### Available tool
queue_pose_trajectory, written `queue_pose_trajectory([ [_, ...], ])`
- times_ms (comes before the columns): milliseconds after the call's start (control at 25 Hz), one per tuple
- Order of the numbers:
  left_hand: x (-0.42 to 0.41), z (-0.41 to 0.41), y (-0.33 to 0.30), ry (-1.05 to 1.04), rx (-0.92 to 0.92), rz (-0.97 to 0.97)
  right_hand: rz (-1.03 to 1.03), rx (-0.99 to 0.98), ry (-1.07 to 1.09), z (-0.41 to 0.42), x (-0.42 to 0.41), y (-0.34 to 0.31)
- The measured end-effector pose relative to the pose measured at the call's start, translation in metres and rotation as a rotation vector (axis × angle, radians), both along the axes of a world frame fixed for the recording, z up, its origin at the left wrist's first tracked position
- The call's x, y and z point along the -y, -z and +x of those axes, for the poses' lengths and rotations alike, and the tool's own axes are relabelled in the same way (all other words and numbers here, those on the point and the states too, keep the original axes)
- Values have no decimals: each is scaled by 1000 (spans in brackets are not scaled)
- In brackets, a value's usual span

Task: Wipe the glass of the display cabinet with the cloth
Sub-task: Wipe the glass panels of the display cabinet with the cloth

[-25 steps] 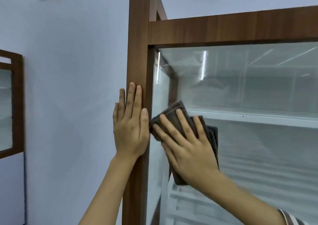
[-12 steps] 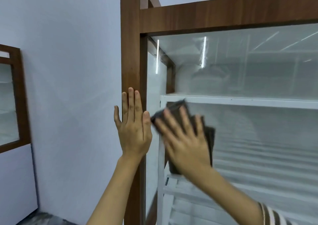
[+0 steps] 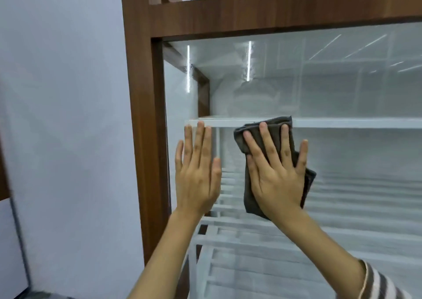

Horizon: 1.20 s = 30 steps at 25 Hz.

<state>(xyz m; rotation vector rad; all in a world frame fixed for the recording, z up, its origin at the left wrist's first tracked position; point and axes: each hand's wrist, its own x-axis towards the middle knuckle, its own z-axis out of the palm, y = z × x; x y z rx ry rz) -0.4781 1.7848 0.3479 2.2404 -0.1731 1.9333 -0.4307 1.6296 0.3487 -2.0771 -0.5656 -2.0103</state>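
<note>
The display cabinet has a brown wooden frame and a large front glass pane with light streaks reflected in it. A folded dark grey cloth lies flat against the glass just under the level of a white shelf. My right hand presses the cloth to the pane with straight, spread fingers. My left hand rests flat on the glass just right of the frame's left post, fingers straight and together, beside the cloth and not touching it.
A pale wall runs along the left of the cabinet. Behind the glass are white slatted shelves. A second wooden frame edge shows at the far left.
My left hand has moved off the wooden post onto the glass. My right hand with the cloth has slid to the right and turned more upright. The view shifted right.
</note>
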Motion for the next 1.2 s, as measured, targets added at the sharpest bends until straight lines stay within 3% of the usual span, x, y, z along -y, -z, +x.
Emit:
queue_pose_trajectory([
  [120, 35, 11, 15, 152, -25, -236, -195, -33, -31, 2, 7, 58],
  [240, 35, 24, 33, -58, -49, -143, -340, -53, 66, 4, 64, 133],
  [400, 32, 29, 32, -129, -19, -107, -66, -37, 84, 18, 109, 86],
  [560, 34, 29, 35, -122, -7, -107, 323, -24, 2, 18, 73, 6],
  [720, 32, 29, 35, -111, -8, -98, 229, -93, -91, 11, 62, 13],
  [880, 33, 28, 35, -107, -6, -109, 122, -180, 157, 3, 91, 43],
  [1040, 33, 27, 33, -112, -11, -110, 319, -268, 132, 7, 101, 62],
  [1120, 34, 27, 33, -105, 3, -114, 505, -268, 78, 13, 92, 38],
  [1200, 34, 27, 33, -101, 16, -118, 522, -216, 40, 12, 68, 11],
])
